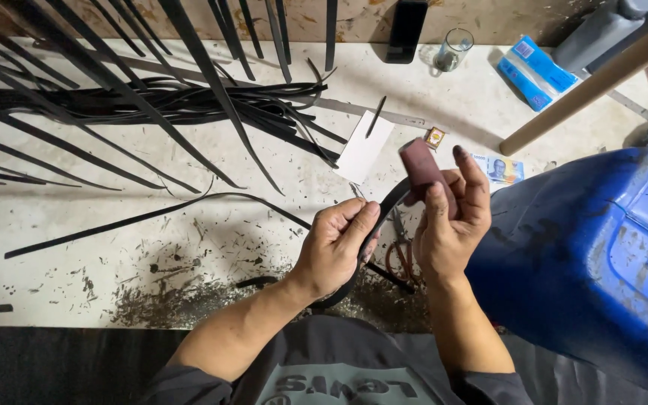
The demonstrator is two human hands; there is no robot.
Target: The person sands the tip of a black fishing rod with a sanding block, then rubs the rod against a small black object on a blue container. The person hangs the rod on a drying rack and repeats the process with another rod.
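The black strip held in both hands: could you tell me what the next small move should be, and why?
Probably draw the reddish-brown block in the right hand along the black strip. The block already sits against the strip's edge, and the left hand pinches the strip just below it, steadying it. Dark shavings lie on the bench underneath.

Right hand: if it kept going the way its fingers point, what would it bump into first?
Probably the banknote on the table, just beyond the right hand, which holds a reddish block. Depth is hard to judge.
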